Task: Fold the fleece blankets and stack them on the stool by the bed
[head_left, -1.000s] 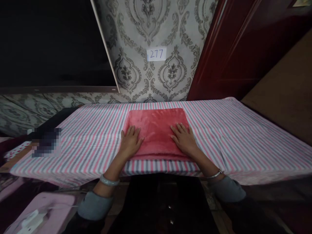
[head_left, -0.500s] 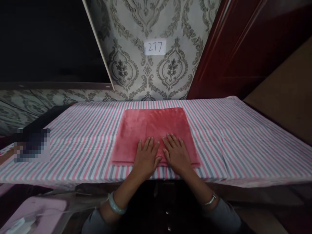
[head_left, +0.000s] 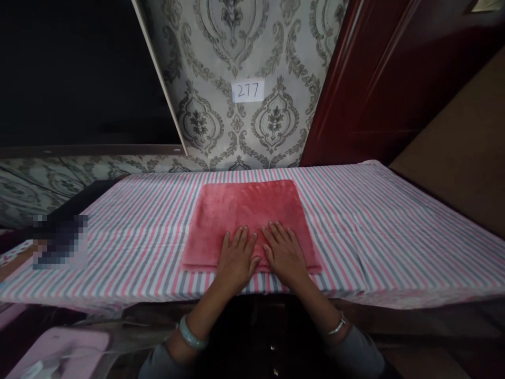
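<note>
A plush, pinkish-red cloth (head_left: 248,205), folded into a rectangle, lies flat near the front edge of the table. My left hand (head_left: 238,258) rests palm down on its near part, fingers spread. Beside it, my right hand (head_left: 284,252) also presses flat on the cloth with the fingers apart. The two thumbs point toward each other with a small gap between them. Neither hand grips anything. The palms hide parts of the cloth's near folded edge.
Striped fabric (head_left: 366,221) in pink, grey and white covers the table. Behind stands a patterned wall with a paper marked 277 (head_left: 248,90). A dark screen (head_left: 79,79) is at the left, a red-brown wooden panel (head_left: 366,89) at the right. A pink stool-like seat (head_left: 63,350) sits below left.
Both hands stay flat on the cloth in nearly the same place. The whole view has shifted slightly, so the wall and table appear lower.
</note>
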The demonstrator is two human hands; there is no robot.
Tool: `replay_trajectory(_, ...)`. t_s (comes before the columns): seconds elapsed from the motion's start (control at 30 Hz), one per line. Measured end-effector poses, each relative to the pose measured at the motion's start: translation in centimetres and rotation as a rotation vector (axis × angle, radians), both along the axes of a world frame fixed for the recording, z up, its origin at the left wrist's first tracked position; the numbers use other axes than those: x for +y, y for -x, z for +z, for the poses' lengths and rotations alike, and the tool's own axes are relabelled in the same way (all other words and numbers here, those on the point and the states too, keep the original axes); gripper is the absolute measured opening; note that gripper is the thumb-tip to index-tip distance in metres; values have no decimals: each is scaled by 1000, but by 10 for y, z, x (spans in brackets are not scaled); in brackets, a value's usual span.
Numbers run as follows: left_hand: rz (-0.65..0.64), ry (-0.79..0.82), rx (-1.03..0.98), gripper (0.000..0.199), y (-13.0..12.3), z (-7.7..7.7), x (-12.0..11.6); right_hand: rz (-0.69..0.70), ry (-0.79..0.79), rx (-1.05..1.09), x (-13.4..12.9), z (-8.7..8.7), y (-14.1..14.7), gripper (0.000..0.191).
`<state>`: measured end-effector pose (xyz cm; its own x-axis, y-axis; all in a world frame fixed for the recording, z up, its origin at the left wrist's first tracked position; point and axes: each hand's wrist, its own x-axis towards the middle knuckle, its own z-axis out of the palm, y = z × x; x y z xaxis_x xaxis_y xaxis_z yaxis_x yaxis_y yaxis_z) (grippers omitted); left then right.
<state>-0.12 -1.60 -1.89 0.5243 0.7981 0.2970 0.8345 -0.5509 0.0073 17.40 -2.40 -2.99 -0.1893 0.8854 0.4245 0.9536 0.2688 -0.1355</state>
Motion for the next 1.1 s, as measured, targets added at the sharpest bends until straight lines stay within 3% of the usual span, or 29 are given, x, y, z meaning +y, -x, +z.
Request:
replay_trajectory(0.2, -10, -43, -26, 54, 4, -1, -2, 7, -25, 11, -9, -5, -3, 46)
replay_trajectory(0.4, -60, -134, -99, 47, 13, -10, -16, 49, -61, 52, -36, -18, -9, 47)
replay_trajectory(0.5, -90, -135, -181, 44, 22, -7, -25, 89, -35, 104, -44, -13, -17, 46)
replay_trajectory(0.57, -125, -89, -257, 39, 28, 4, -24, 135, 2, 172, -41, 0, -24, 43)
replay_trajectory(0.67, -148, -22, -344, 39, 28, 31, -8, 171, 13, 264, -15, 30, -32, 43)
replay_trajectory(0.77, -108, -5, -335, 41, 13, 56, 21, 183, -4, 237, 32, 60, -32, 47)
replay_trajectory(0.83, -85, 18, -286, 44, -3, 64, 41, 175, 19, 204, 66, 73, -29, 52)
replay_trajectory(0.93, -69, 83, -163, 55, -26, 58, 59, 150, 115, 93, 104, 76, -26, 57)
replay_trajectory(1.1, -62, 161, -7, 64, -42, 27, 60, 119, 192, -63, 118, 43, -30, 49)
